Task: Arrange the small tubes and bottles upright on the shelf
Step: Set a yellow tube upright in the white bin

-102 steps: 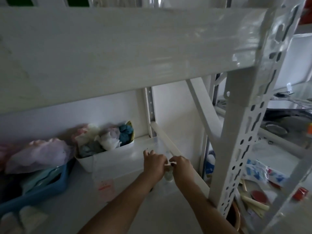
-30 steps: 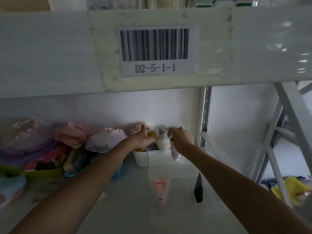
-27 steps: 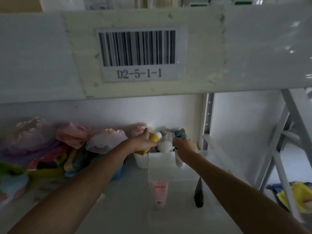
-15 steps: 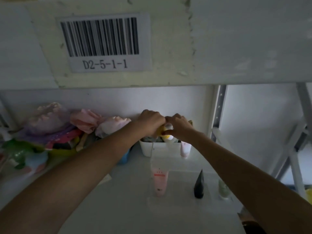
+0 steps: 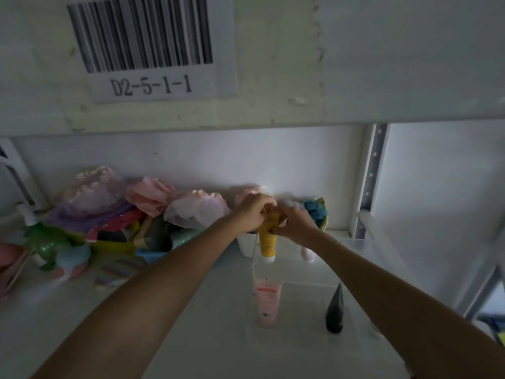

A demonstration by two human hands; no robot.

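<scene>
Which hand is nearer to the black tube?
Right. The right hand holds the yellow tube beyond the black tube; the left hand is further left.

Bare shelf lies open left of pink tube and black tube.

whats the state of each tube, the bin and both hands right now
yellow tube: held by both hands, cap end down
pink tube: standing on its cap, untouched
black tube: standing upright, untouched
pale tube: partly hidden behind the right wrist
white bin: stuffed with soft items
left hand: grip shut on yellow tube
right hand: grip shut on yellow tube
</scene>
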